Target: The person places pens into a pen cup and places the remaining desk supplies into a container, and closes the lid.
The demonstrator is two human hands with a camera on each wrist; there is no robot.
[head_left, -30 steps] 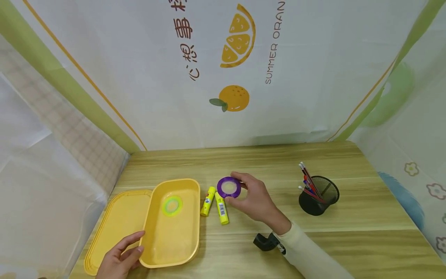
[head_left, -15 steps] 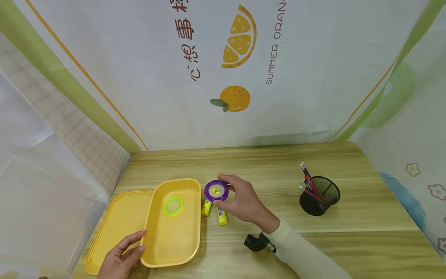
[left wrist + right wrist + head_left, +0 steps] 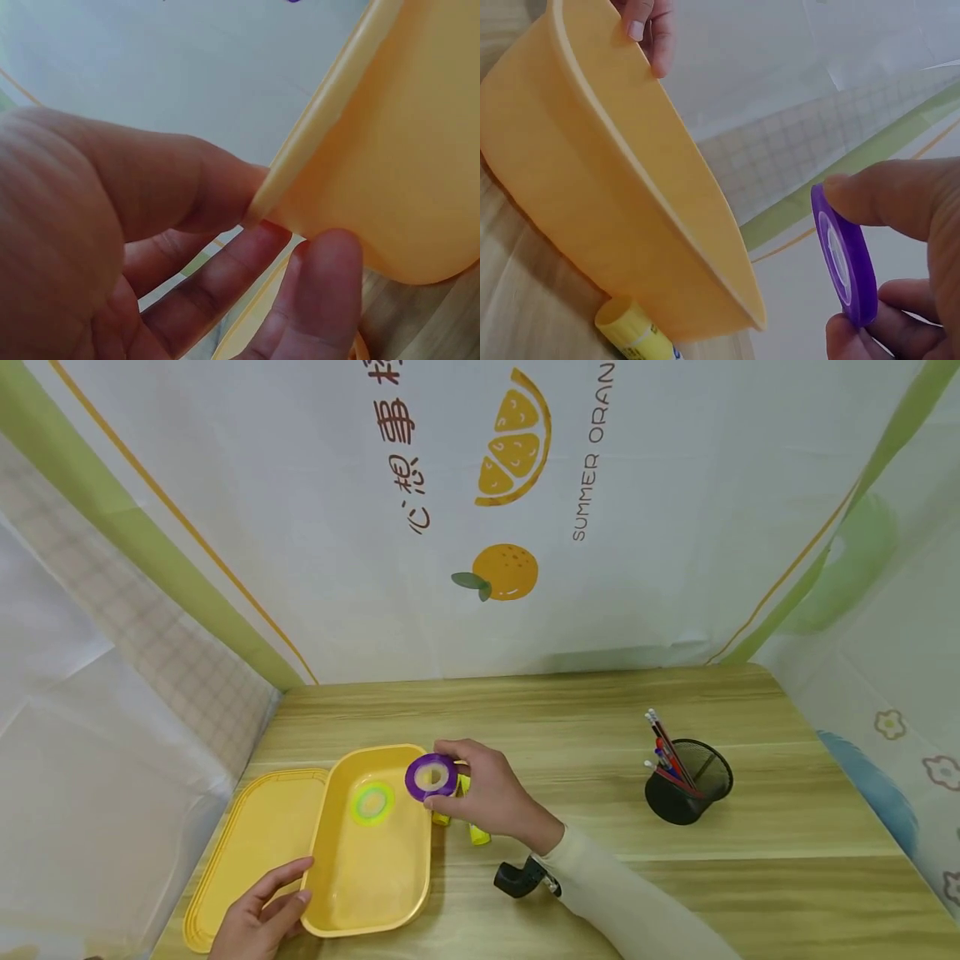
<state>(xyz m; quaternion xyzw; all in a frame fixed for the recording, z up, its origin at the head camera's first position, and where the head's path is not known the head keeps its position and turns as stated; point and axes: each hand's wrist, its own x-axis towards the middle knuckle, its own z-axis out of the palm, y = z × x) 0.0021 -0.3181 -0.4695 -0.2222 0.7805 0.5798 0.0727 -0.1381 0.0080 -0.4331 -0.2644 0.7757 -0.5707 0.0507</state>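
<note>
My left hand (image 3: 258, 914) pinches the near-left rim of a yellow plastic box (image 3: 375, 881); in the left wrist view the thumb and fingertips (image 3: 330, 262) meet at its edge. A yellow-green ring, like a roll of tape (image 3: 360, 804), lies flat inside the box. Between thumb and fingers my right hand (image 3: 491, 789) holds a purple roll of tape (image 3: 414, 781) over the box's right rim. Seen from the right wrist, the purple roll stands on edge, apart from the box. Two yellow glue sticks (image 3: 480, 837) lie right of the box, partly hidden by the right hand.
Left of the box lies a yellow lid (image 3: 255, 852), partly behind it. A black mesh pen holder (image 3: 675, 803) with pencils and pens stands on the right of the wooden table (image 3: 750, 893). A black curved device (image 3: 516, 880) sits at the right sleeve. A printed curtain (image 3: 637, 593) hangs behind.
My right hand has carried the purple tape leftward, from above the glue sticks to over the box's right rim. The left hand and box have stayed put.
</note>
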